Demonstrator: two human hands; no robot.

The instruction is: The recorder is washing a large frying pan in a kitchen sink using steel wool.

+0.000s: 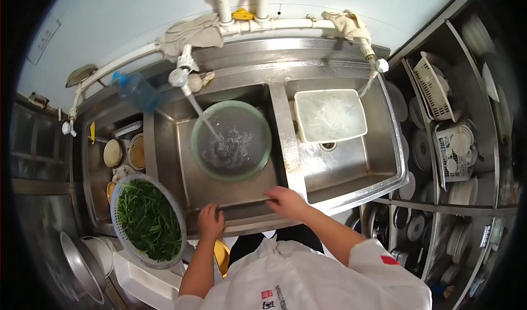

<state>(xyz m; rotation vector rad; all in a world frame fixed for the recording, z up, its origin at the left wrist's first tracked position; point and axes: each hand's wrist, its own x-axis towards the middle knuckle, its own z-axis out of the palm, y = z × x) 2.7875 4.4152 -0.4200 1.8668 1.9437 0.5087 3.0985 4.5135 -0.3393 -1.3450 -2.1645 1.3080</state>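
My left hand (211, 221) rests on the front rim of the middle basin of a stainless steel sink, fingers slightly apart. Farther right, my right hand (285, 203) lies over the same rim with its fingers spread. Neither hand holds anything. Beyond them a round green basin (195, 162) stands in the sink, and water runs into it from a white tap (179, 78). A white colander (179, 211) heaped with leafy greens (150, 221) sits at the sink's left front, beside my left hand. In the right sink basin is a rectangular white tub (329, 116) of water, under a second running tap (381, 65).
Used bowls (113, 153) stand in the left sink basin, and a blue plastic bottle (142, 94) is behind it. Steel shelves with plates (458, 240) and a dish basket (446, 157) line the right side. Metal bowls (80, 264) and a white bin (142, 281) are low at left.
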